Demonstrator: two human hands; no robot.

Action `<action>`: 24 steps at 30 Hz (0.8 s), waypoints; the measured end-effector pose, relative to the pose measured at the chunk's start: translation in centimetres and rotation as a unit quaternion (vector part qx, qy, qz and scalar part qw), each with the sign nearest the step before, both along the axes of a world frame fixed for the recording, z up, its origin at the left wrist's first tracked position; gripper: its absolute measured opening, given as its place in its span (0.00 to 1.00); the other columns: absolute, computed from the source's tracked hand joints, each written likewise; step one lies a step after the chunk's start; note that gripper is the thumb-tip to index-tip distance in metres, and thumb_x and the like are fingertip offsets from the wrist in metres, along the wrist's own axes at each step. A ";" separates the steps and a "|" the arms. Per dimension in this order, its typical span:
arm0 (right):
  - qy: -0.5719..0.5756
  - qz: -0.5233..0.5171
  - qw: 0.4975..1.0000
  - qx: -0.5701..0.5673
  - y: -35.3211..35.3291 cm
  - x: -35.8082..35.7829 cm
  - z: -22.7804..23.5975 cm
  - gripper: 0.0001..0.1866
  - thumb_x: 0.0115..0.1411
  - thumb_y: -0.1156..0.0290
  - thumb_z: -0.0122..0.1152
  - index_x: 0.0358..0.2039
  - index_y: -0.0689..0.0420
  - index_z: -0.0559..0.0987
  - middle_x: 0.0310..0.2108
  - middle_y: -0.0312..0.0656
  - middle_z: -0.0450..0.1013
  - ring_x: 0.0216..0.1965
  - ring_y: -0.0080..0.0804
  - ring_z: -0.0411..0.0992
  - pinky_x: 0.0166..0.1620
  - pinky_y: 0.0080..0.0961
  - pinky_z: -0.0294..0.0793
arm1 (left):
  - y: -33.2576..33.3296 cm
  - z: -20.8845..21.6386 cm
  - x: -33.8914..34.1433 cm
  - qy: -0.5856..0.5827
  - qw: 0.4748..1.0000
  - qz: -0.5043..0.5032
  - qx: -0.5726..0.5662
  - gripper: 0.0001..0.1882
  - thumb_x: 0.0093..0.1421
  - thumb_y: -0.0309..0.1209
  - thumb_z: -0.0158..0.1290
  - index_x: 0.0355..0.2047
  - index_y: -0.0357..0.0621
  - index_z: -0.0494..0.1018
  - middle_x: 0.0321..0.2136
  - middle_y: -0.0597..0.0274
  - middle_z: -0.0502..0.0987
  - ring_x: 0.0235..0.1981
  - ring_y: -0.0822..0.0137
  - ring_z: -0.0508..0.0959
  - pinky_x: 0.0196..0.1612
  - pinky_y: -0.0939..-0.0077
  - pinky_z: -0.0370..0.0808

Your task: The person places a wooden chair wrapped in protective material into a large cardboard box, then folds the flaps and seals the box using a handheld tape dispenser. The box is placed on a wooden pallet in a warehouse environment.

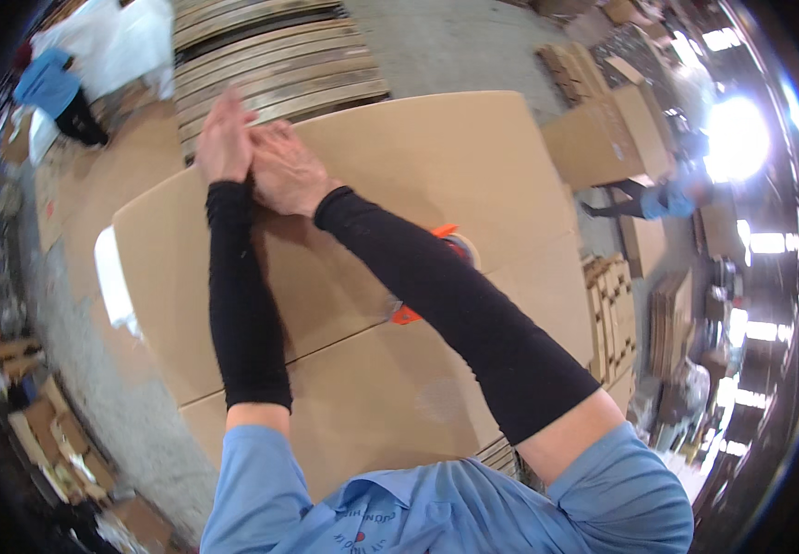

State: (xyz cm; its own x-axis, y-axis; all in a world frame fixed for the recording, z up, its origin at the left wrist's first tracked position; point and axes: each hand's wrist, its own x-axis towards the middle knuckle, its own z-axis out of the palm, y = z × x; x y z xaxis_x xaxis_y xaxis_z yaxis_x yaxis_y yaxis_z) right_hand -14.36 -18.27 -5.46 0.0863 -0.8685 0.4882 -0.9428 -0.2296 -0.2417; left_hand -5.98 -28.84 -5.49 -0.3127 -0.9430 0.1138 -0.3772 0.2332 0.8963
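A large brown cardboard box (436, 157) lies in front of me, with a seam running across its top. My left hand (225, 140) is at the box's far left edge, fingers stretched out and holding nothing. Right beside it, my right hand (289, 171) reaches across with its fingers extended and flat; the two hands overlap or touch. Whether the palms press on the cardboard is hard to make out. An orange tape dispenser (406, 316) rests on the box, its middle covered by my right forearm.
Wooden pallets (279, 60) lie beyond the box. A co-worker in blue (51, 88) stands at the far left, another person (667, 198) at the right near an open carton (603, 138). Stacked cardboard (610, 314) stands close on the right. White wrapping (115, 277) shows at the box's left side.
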 end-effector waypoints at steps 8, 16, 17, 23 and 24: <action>-0.265 0.101 0.872 0.399 6.8 -9.8 9.2 0.28 0.51 0.60 0.69 0.52 0.58 0.80 0.50 0.51 0.78 0.55 0.41 0.74 0.58 0.40 0.72 | 4.1 1.3 -1.6 -0.278 0.942 -0.113 -0.149 0.30 0.70 0.59 0.42 0.49 0.47 0.78 0.38 0.50 0.84 0.44 0.45 0.81 0.51 0.53 0.72; -0.037 0.055 0.911 0.408 23.3 -11.2 10.7 0.27 0.48 0.66 0.70 0.51 0.56 0.78 0.42 0.48 0.74 0.45 0.49 0.75 0.51 0.40 0.77 | 7.0 1.4 -2.6 -0.319 0.916 -0.076 -0.230 0.21 0.69 0.51 0.48 0.46 0.48 0.77 0.46 0.56 0.81 0.52 0.53 0.77 0.61 0.55 0.65; -0.034 0.017 0.928 0.371 23.7 -11.1 10.0 0.23 0.48 0.68 0.68 0.47 0.57 0.79 0.38 0.47 0.74 0.43 0.49 0.75 0.49 0.40 0.77 | 7.0 1.3 -2.5 -0.310 0.920 -0.078 -0.229 0.20 0.69 0.49 0.49 0.46 0.48 0.77 0.46 0.57 0.81 0.52 0.53 0.77 0.61 0.55 0.65; -0.121 -0.089 0.880 0.452 22.2 -11.1 12.7 0.09 0.53 0.77 0.62 0.36 0.60 0.76 0.36 0.45 0.76 0.37 0.40 0.76 0.44 0.35 0.77 | 7.0 1.3 -2.5 -0.272 0.933 -0.071 -0.225 0.17 0.68 0.46 0.51 0.45 0.47 0.77 0.44 0.59 0.82 0.51 0.55 0.78 0.60 0.58 0.66; -0.239 -0.119 0.846 0.463 22.2 -11.5 13.3 0.11 0.54 0.77 0.61 0.40 0.60 0.76 0.37 0.43 0.76 0.38 0.38 0.76 0.44 0.34 0.77 | 7.0 1.2 -2.5 -0.270 0.933 -0.069 -0.226 0.16 0.68 0.45 0.51 0.45 0.47 0.77 0.44 0.59 0.82 0.50 0.55 0.78 0.60 0.58 0.66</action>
State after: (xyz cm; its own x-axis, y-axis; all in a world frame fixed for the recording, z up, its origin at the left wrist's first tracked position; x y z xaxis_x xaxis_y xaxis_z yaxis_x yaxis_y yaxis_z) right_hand -25.87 3.91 7.81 -0.1602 -0.8627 -0.4797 -0.6802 0.4486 -0.5797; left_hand -8.46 -21.82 -4.26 -0.5542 -0.7837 0.2805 -0.6843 0.6208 0.3825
